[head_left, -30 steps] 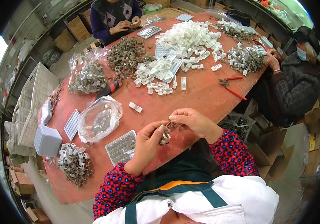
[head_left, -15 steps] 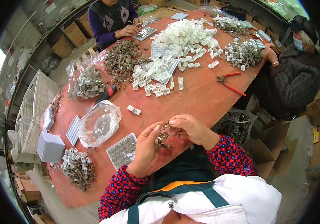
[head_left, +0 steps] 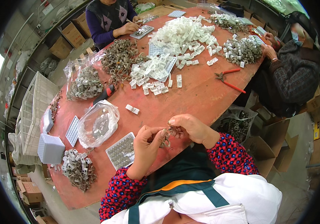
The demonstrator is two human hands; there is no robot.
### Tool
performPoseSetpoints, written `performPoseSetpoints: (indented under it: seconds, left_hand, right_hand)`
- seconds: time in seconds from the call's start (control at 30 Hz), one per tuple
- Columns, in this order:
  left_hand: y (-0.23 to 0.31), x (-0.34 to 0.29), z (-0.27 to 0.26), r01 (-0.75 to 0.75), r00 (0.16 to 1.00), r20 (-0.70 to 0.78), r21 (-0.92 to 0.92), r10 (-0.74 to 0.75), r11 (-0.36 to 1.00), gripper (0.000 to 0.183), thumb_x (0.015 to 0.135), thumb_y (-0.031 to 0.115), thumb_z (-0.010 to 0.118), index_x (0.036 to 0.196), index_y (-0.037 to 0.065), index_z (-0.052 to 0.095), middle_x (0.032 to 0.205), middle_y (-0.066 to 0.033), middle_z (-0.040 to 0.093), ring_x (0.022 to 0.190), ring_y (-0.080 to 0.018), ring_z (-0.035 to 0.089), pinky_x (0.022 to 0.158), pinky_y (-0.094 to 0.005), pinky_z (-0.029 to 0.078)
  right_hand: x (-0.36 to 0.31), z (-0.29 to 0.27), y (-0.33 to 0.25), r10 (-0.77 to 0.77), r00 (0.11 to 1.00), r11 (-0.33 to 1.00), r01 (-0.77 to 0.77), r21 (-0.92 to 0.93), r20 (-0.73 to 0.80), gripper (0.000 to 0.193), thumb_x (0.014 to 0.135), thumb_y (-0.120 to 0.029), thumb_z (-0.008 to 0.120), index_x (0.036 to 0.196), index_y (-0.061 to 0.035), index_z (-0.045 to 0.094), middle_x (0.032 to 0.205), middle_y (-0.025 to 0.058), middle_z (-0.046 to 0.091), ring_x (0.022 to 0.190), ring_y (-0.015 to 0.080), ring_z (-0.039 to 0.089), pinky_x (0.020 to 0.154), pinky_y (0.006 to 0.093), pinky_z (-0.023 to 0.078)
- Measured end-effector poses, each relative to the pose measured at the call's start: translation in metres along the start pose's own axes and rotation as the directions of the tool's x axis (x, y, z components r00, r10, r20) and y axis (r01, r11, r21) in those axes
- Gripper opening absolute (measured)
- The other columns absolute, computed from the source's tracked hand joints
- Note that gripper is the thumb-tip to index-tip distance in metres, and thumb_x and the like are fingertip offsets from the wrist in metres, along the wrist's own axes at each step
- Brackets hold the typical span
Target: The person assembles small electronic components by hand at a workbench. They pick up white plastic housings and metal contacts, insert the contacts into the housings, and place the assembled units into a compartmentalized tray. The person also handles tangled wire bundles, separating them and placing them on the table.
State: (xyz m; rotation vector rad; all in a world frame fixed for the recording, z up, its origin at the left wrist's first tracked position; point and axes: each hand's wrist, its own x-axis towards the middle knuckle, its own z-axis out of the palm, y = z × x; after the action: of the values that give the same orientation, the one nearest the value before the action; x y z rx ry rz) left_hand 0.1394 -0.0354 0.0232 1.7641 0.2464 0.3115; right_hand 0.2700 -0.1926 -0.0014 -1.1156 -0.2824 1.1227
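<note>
Metal clips [head_left: 166, 137] — a small tangled cluster — sit pinched between both hands at the near table [head_left: 201, 93] edge. Left hand [head_left: 147, 141] and right hand [head_left: 190, 128] grip them as before; only the head view has shifted — work continues.

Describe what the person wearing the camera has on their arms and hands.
Both hands, the left hand and right hand, are bare: no gloves, and no rings or watch that show. Both forearms wear dark blue sleeves patterned with red dots. A white apron with green straps covers the chest.
</note>
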Motion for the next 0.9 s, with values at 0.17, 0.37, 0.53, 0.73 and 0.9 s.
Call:
performPoseSetpoints:
  seconds: [0.17, 0.37, 0.53, 0.73, 0.9]
  left_hand:
    - [-0.001, 0.003, 0.001, 0.327, 0.943, 0.059, -0.354, -0.328, 0.876, 0.02, 0.1, 0.016, 0.066, 0.102, -0.003, 0.07, 0.085, -0.0008, 0.066, 0.072, -0.007, 0.062, 0.064, -0.0209, 0.048]
    - [-0.004, 0.005, -0.002, 0.453, 0.88, 0.151, -0.549, -0.45, 0.702, 0.019, 0.1, 0.017, 0.065, 0.099, -0.002, 0.069, 0.088, -0.0025, 0.069, 0.074, -0.0068, 0.061, 0.066, -0.0215, 0.048]
    - [-0.003, 0.003, -0.001, 0.443, 0.89, 0.124, -0.454, -0.438, 0.773, 0.019, 0.1, 0.017, 0.065, 0.1, -0.002, 0.068, 0.088, -0.0028, 0.07, 0.074, -0.0071, 0.062, 0.066, -0.0215, 0.048]
    - [0.004, 0.004, 0.001, 0.492, 0.84, 0.119, -0.579, -0.529, 0.651, 0.019, 0.1, 0.017, 0.064, 0.1, -0.002, 0.067, 0.086, -0.0041, 0.069, 0.073, -0.0092, 0.062, 0.065, -0.0226, 0.05]
    - [0.01, 0.005, 0.001, 0.557, 0.798, 0.171, -0.575, -0.578, 0.599, 0.019, 0.1, 0.015, 0.062, 0.098, -0.003, 0.067, 0.086, -0.0063, 0.069, 0.072, -0.0109, 0.064, 0.063, -0.0251, 0.051]
  right_hand:
    - [0.0, 0.007, 0.007, -0.216, 0.975, 0.969, 0.22, -0.109, 0.045, 0.024, 0.099, -0.025, 0.061, 0.104, -0.0026, 0.067, 0.091, 0.0008, 0.066, 0.08, 0.0073, 0.058, 0.064, 0.0231, 0.048]
    - [-0.006, 0.009, 0.005, -0.065, 0.998, 0.998, 0.065, 0.014, 0.009, 0.025, 0.099, -0.023, 0.062, 0.113, -0.0033, 0.066, 0.094, -0.0011, 0.065, 0.078, 0.0059, 0.057, 0.063, 0.0195, 0.048]
    - [-0.006, 0.009, 0.006, -0.058, 0.995, 0.998, 0.055, 0.036, 0.08, 0.026, 0.098, -0.024, 0.065, 0.115, -0.0042, 0.064, 0.094, -0.0014, 0.065, 0.075, 0.0045, 0.057, 0.059, 0.0176, 0.044]
    - [-0.005, 0.008, 0.01, -0.153, 0.984, 0.988, 0.15, 0.035, 0.094, 0.021, 0.097, -0.017, 0.067, 0.113, -0.0049, 0.062, 0.096, -0.0016, 0.063, 0.081, 0.005, 0.057, 0.068, 0.0206, 0.049]
    - [-0.004, 0.005, 0.009, -0.172, 0.983, 0.981, 0.177, -0.077, 0.066, 0.02, 0.093, -0.011, 0.069, 0.11, -0.0047, 0.062, 0.099, -0.001, 0.062, 0.089, 0.0069, 0.058, 0.08, 0.0236, 0.05]
